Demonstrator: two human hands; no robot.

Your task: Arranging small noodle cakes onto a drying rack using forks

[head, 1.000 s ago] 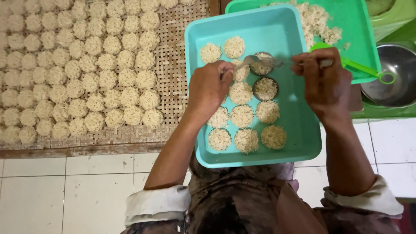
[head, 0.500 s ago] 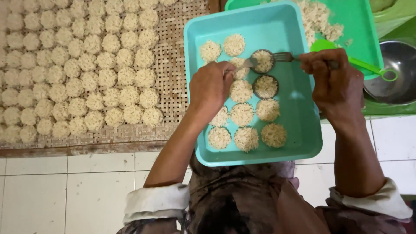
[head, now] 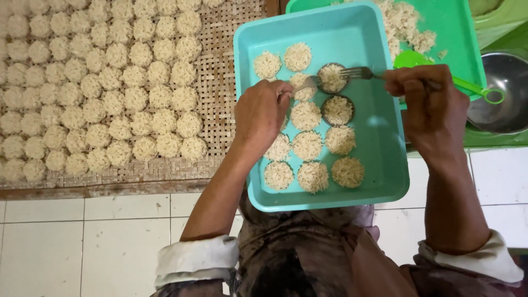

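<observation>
A turquoise plastic tray [head: 385, 165] rests on my lap and holds several round pale noodle cakes [head: 307, 144]. My right hand [head: 423, 102] grips a metal fork [head: 357, 72] whose tines press into a small dark ring mould [head: 332, 77] filled with noodles. A second filled ring mould [head: 337, 110] lies just below it. My left hand [head: 263, 113] hovers over the tray's left side, fingers curled at a cake beside the mould. Whether it pinches anything is hidden.
A woven bamboo mat [head: 220, 66] to the left carries several rows of noodle cakes [head: 110, 82]. Behind the tray stands a green tray [head: 456, 33] with loose noodles [head: 404, 22] and a green plastic spoon [head: 456, 82]. A metal bowl [head: 503, 93] sits at right; white tiles below.
The fork has stayed at the upper ring mould while my right hand shifted slightly. My left hand remains beside the mould. The view has moved a little closer.
</observation>
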